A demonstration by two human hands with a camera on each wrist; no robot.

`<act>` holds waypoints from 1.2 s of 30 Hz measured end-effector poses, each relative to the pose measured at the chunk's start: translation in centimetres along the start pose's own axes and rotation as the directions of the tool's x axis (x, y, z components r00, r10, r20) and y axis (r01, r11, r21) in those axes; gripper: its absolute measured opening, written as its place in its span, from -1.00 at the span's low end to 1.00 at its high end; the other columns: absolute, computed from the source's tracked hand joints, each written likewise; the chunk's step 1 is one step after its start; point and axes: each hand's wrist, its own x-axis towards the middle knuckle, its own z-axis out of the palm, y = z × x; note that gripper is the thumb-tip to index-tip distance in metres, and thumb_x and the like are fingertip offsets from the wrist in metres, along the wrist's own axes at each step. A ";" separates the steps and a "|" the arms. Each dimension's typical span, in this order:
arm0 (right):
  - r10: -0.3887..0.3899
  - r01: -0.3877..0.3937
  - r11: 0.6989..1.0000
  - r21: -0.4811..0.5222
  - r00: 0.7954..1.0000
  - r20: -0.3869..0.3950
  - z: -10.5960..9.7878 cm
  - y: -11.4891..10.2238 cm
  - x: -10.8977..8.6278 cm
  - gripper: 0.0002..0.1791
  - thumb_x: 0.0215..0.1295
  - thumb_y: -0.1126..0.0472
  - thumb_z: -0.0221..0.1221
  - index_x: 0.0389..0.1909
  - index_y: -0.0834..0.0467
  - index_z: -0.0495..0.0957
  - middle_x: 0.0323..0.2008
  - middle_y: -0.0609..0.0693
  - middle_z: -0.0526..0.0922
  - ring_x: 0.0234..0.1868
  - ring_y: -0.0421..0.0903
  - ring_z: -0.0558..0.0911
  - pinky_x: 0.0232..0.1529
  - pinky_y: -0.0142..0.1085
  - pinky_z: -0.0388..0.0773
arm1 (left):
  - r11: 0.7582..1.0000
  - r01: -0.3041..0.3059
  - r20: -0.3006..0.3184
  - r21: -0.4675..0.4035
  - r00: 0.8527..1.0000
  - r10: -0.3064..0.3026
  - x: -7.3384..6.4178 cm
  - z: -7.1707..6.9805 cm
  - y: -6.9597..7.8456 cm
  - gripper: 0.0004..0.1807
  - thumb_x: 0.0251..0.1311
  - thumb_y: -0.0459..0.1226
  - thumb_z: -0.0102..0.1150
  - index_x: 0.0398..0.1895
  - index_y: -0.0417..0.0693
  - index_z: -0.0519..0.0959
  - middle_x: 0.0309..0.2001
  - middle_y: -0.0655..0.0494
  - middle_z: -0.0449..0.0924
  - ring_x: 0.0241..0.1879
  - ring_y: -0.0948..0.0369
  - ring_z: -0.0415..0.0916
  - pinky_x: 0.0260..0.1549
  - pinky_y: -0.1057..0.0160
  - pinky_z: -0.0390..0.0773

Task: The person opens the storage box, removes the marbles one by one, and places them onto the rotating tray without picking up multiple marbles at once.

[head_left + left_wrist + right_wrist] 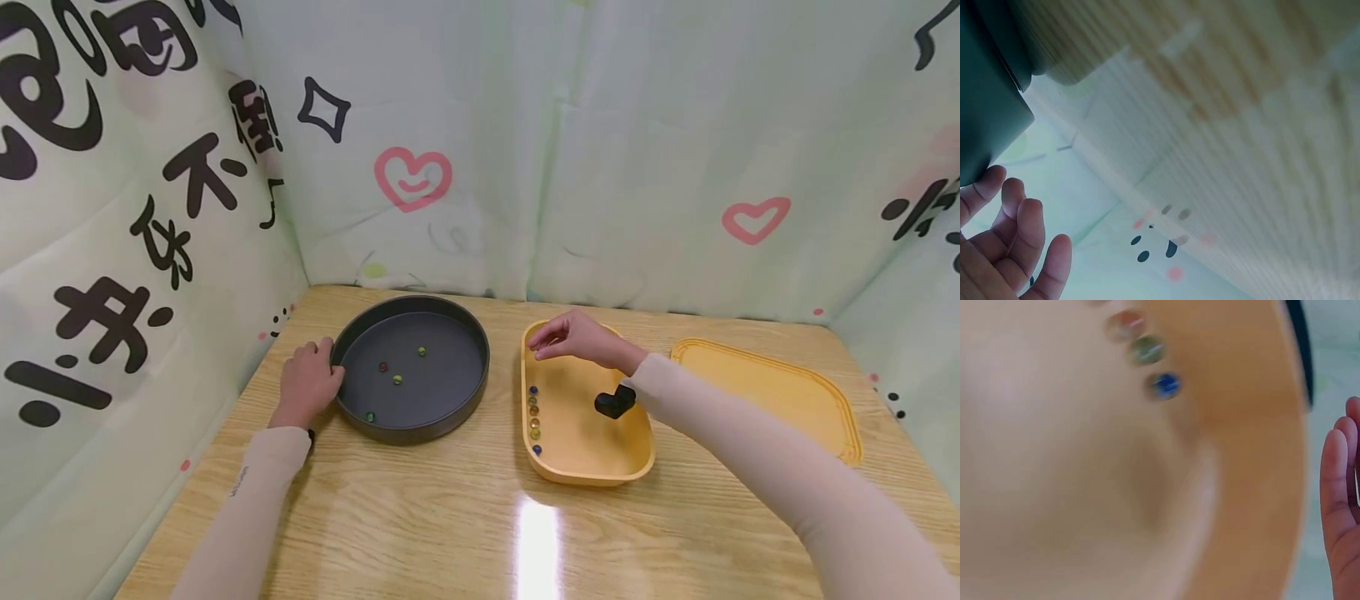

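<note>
A round dark grey pan [411,425] stands left of centre with several small marbles in it, a reddish marble [383,367] and a green marble [371,417] among them. My left hand [307,379] holds its left rim, thumb over the edge; in the left wrist view, a fingertip [992,178] meets the pan's outer wall [997,112]. Over the far left corner of the yellow tray [592,479] hangs my right hand [573,337], thumb and fingertips close together. Whether a marble is between them is too small to tell. Along the tray's left side runs a row of marbles, with a blue marble [1165,385] at its far end.
A flat yellow lid [772,400] lies on the wooden table [390,517] right of the tray, partly behind the right forearm. Printed cloth curtains [480,233] enclose the back and sides. A black wrist device [615,402] hangs beneath the right wrist.
</note>
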 end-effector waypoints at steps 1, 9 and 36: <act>0.000 0.000 1.000 -0.003 1.000 0.007 0.1 0.6 0.0 -0.66 0.12 0.27 0.26 -0.09 0.35 0.60 -0.10 0.25 0.67 -0.25 -0.32 0.65 -0.13 -0.39 0.56 | 1.000 0.000 0.000 0.001 1.000 0.000 0.0 0.0 0.0 -0.60 0.15 -0.22 -0.10 0.00 -0.30 0.34 -0.22 -0.30 0.43 -0.23 -0.17 0.37 -0.26 -0.12 0.36; -0.052 0.057 0.997 -0.048 0.992 0.112 1.1 3.1 0.8 -0.75 0.05 0.37 0.29 -0.22 0.39 0.64 -0.21 0.30 0.68 -0.32 -0.33 0.60 -0.23 -0.45 0.54 | 1.000 0.015 0.018 -0.010 1.000 -0.015 -0.2 -0.3 0.2 -0.59 0.16 -0.23 -0.11 0.02 -0.30 0.33 -0.20 -0.31 0.42 -0.19 -0.18 0.35 -0.22 -0.13 0.34; -0.067 0.106 0.976 -0.191 0.978 0.199 2.8 5.3 2.2 -0.85 -0.05 0.38 0.36 -0.38 0.27 0.70 -0.38 0.08 0.71 -0.46 -0.29 0.51 -0.36 -0.49 0.48 | 1.000 -0.001 -0.022 0.009 1.000 0.002 -0.1 -0.1 0.2 -0.63 0.13 -0.25 -0.08 -0.04 -0.29 0.35 -0.27 -0.29 0.43 -0.28 -0.15 0.36 -0.29 -0.11 0.36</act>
